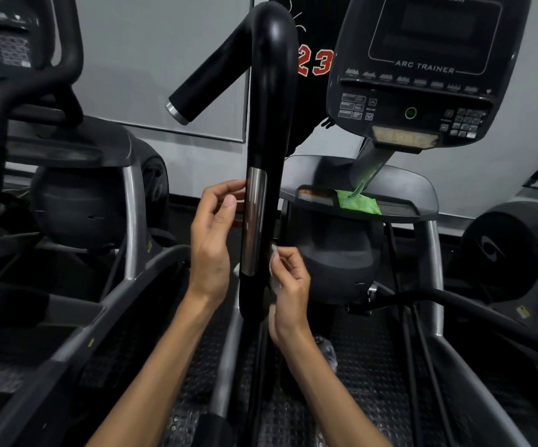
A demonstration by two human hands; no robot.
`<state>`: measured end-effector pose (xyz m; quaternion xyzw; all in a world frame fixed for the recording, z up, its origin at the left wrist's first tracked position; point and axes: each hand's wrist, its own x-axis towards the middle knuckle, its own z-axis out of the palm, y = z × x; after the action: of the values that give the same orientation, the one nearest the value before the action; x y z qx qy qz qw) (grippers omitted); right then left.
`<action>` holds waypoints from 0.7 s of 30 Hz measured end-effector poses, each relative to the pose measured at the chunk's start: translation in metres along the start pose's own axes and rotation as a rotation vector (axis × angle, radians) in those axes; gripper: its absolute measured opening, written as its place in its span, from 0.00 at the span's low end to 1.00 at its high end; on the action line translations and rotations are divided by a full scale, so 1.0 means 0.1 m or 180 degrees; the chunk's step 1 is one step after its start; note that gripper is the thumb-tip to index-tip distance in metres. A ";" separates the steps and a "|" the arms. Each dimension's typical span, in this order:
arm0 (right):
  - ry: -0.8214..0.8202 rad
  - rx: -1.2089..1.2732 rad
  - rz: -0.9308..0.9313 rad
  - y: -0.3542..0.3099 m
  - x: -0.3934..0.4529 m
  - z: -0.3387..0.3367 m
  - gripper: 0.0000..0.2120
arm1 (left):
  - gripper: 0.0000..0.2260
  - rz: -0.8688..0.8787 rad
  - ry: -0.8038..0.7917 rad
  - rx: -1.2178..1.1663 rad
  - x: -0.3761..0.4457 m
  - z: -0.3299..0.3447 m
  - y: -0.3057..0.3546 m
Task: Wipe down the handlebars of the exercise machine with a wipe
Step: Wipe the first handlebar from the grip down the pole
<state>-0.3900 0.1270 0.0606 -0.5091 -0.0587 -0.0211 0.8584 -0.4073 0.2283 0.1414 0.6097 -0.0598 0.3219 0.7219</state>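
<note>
A tall black handlebar [266,101] of the exercise machine rises in the middle of the head view, with a silver metal strip [254,221] on its front and a bent grip end [193,95] pointing left. My right hand [288,285] pinches a small white wipe [274,264] against the right side of the bar, just below the strip. My left hand [212,240] is beside the bar's left side, fingers loosely curled, fingertips touching the strip's upper edge and holding nothing.
A green pack of wipes [358,203] lies on the grey shelf [422,191] under the Arc Trainer console [422,75]. A second machine [35,124] stands at the left. Black studded foot platforms [374,366] lie below. A mirror behind reflects a black shirt [314,64] with red numbers.
</note>
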 end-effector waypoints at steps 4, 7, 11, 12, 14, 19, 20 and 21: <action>-0.0648 0.0361 0.0797 -0.14 0.30 0.02 0.14 | 0.13 -0.0086 0.0077 0.0002 0.00 -0.02 -0.01; -0.1017 0.0613 0.1190 -0.23 0.45 0.03 0.17 | 0.14 -0.0158 0.0122 0.0028 -0.02 -0.04 -0.03; -0.1164 0.0456 0.1970 -0.06 0.35 -0.05 0.21 | 0.16 -0.0271 0.0111 0.0080 -0.06 -0.09 -0.06; -0.1067 0.0318 0.1866 -0.04 0.34 -0.08 0.21 | 0.16 -0.0312 0.0116 0.0096 -0.07 -0.11 -0.07; -0.0961 0.0144 0.1394 -0.05 0.35 -0.15 0.17 | 0.15 -0.0405 0.0126 0.0135 -0.08 -0.17 -0.09; -0.0669 0.0135 0.0320 -0.25 0.25 -0.21 0.06 | 0.15 -0.0514 0.0237 0.0231 -0.10 -0.23 -0.07; -0.0609 0.0088 0.0113 -0.34 0.25 -0.15 0.06 | 0.15 -0.0492 0.0220 0.0254 -0.10 -0.21 -0.07; -0.0530 0.0016 -0.0093 -0.43 0.26 -0.05 0.07 | 0.15 -0.0454 0.0180 0.0280 -0.10 -0.17 -0.05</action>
<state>-0.3679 0.1023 0.0987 -0.5061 -0.1374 0.0090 0.8514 -0.4179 0.2399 0.1274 0.6342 0.0184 0.2890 0.7169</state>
